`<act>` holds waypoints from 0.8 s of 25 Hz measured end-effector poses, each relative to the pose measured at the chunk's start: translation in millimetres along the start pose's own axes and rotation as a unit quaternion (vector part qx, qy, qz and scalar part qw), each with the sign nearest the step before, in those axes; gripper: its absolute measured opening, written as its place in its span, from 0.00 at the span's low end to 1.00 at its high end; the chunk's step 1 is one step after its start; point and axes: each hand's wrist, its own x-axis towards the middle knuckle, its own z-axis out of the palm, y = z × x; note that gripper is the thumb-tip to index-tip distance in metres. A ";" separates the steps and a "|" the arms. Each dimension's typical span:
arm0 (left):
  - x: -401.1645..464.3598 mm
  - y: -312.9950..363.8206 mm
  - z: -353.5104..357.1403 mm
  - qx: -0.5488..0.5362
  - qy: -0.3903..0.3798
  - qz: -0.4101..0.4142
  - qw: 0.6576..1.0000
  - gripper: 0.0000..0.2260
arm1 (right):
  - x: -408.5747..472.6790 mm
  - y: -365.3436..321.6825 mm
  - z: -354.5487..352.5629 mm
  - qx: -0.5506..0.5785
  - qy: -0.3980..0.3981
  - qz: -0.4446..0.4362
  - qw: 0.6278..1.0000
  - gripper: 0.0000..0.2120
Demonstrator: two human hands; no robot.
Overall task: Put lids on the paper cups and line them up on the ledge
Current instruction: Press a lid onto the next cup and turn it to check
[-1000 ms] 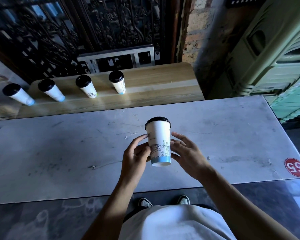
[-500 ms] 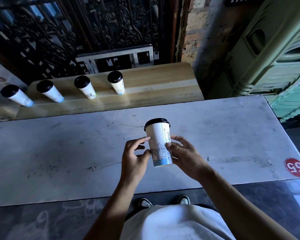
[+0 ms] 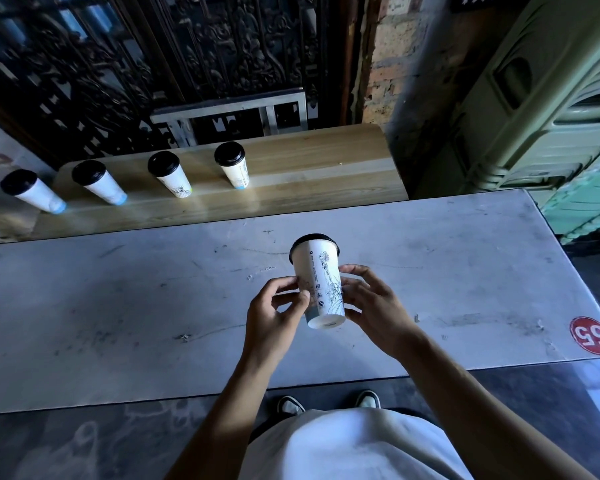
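A white paper cup (image 3: pixel 321 285) with a black lid (image 3: pixel 314 240) on it is held above the table (image 3: pixel 118 306), tilted so its base faces the camera. A line drawing and small print run down its side, with a blue band near the base. Four more lidded cups stand in a row on the wooden ledge (image 3: pixel 309 174): first (image 3: pixel 32 191), second (image 3: pixel 99 181), third (image 3: pixel 169 174) and fourth (image 3: pixel 232 164), spaced apart, each white with a black lid.
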 end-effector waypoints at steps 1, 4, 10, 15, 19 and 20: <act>0.2 -0.7 0.5 -0.012 -0.004 -0.008 1.000 0.11 | 0.6 1.0 -0.9 0.000 0.002 -0.007 1.000 0.10; 1.3 -0.9 -0.2 -0.028 -0.013 -0.026 0.999 0.16 | 2.7 3.0 -1.5 0.015 0.012 -0.014 1.000 0.13; 5.5 -2.4 -7.9 -0.017 -0.010 -0.032 0.999 0.19 | 5.6 2.4 5.8 0.004 0.017 -0.012 1.000 0.22; 10.8 -9.5 -14.7 -0.033 -0.012 -0.047 0.998 0.14 | 7.3 5.6 14.1 -0.024 0.017 -0.011 1.000 0.20; 17.3 -17.2 -24.1 -0.038 -0.020 -0.059 0.997 0.13 | 10.5 11.9 20.7 -0.053 0.000 -0.014 0.999 0.19; 19.5 -19.7 -26.8 -0.036 -0.022 -0.063 0.997 0.13 | 11.2 13.9 22.5 -0.079 -0.006 -0.011 0.997 0.17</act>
